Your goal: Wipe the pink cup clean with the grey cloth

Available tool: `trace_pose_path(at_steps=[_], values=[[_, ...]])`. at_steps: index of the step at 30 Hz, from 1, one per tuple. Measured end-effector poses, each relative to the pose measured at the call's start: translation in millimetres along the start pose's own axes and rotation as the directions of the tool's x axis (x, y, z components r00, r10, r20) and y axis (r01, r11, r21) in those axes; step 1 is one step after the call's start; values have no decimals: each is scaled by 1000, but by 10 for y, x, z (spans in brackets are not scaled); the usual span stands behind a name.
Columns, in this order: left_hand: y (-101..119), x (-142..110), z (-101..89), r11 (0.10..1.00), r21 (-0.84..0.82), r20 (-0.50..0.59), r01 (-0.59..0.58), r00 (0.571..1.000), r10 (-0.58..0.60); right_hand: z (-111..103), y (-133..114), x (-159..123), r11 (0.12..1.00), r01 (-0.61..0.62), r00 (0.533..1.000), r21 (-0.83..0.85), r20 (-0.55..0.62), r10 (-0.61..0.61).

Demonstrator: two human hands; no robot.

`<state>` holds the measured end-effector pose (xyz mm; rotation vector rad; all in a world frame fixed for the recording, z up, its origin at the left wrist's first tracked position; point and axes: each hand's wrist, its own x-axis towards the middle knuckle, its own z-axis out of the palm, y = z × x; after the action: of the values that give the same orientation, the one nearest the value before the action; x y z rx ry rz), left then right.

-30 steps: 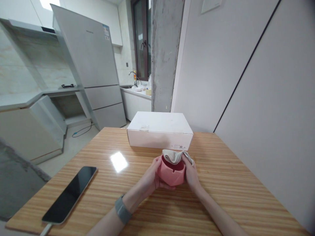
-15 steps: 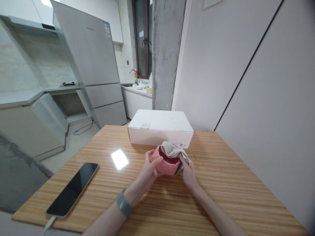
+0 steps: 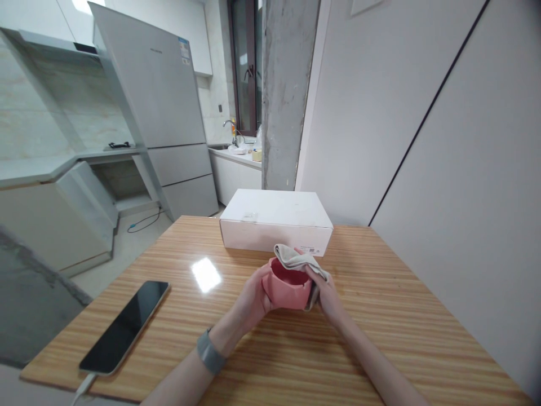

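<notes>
A pink, hollow bowl-like container [image 3: 289,293] with a notched rim is held above the table, its opening tilted toward me. My left hand [image 3: 252,299] is closed around its left side, fingers partly hidden behind and beneath it. On the right, a light grey cloth [image 3: 296,259] drapes over the rim and down the container's right side. My right hand [image 3: 324,292] grips this cloth and presses it against the container wall; some of its fingers are hidden by the cloth.
A white box [image 3: 276,220] sits on the wooden table [image 3: 380,316] just beyond my hands. At the left lies a black-screened phone [image 3: 125,327] with a white cable [image 3: 84,386] plugged in. A wall [image 3: 422,113] borders the table's right side.
The pink container has turned and shifted slightly toward me. My left thumb has moved off its rim to the outer side. The cloth and right hand have moved slightly right.
</notes>
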<state>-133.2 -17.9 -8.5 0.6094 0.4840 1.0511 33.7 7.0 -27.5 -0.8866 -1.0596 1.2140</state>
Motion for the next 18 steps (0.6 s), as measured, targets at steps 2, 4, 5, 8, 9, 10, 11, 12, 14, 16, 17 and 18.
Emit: trace_pose_path(at_steps=[2, 4, 5, 8, 9, 10, 11, 12, 14, 16, 17, 18], values=[[16, -17, -1, 1000, 23, 10, -15, 1000, 15, -50, -15, 7, 1000, 4, 998, -22, 66, -2], [31, -42, -9, 997, 72, -7, -34, 999, 35, -98, -19, 7, 999, 17, 995, -49, 99, -12], [37, -54, -15, 995, 95, -19, -41, 999, 43, -114, -16, 7, 998, 26, 994, -56, 105, -20], [41, -73, -29, 990, 131, -43, -51, 997, 57, -110, 19, 16, 999, 1, 999, -40, 52, 1], [36, -72, -31, 989, 137, -53, -53, 997, 61, -94, 40, 24, 999, -22, 1000, -31, 19, 23], [28, -67, -30, 988, 142, -67, -58, 995, 68, -73, 65, 32, 999, -44, 999, -23, -17, 44], [17, -59, -26, 987, 148, -87, -65, 993, 78, -50, 91, 40, 998, -63, 997, -19, -52, 62], [4, -50, -21, 985, 156, -109, -75, 990, 93, -27, 117, 44, 997, -70, 994, -18, -83, 69], [-26, -31, -9, 980, 172, -149, -101, 981, 127, 16, 159, 33, 998, -63, 988, -23, -142, 59], [-54, -19, 1, 975, 186, -182, -123, 971, 158, 53, 175, -2, 999, -39, 979, -31, -200, 32], [-65, -16, 5, 973, 190, -197, -135, 965, 172, 70, 174, -25, 999, -23, 976, -35, -219, 15], [-73, -16, 10, 970, 192, -210, -148, 960, 187, 85, 168, -49, 999, -6, 973, -39, -232, -3]])
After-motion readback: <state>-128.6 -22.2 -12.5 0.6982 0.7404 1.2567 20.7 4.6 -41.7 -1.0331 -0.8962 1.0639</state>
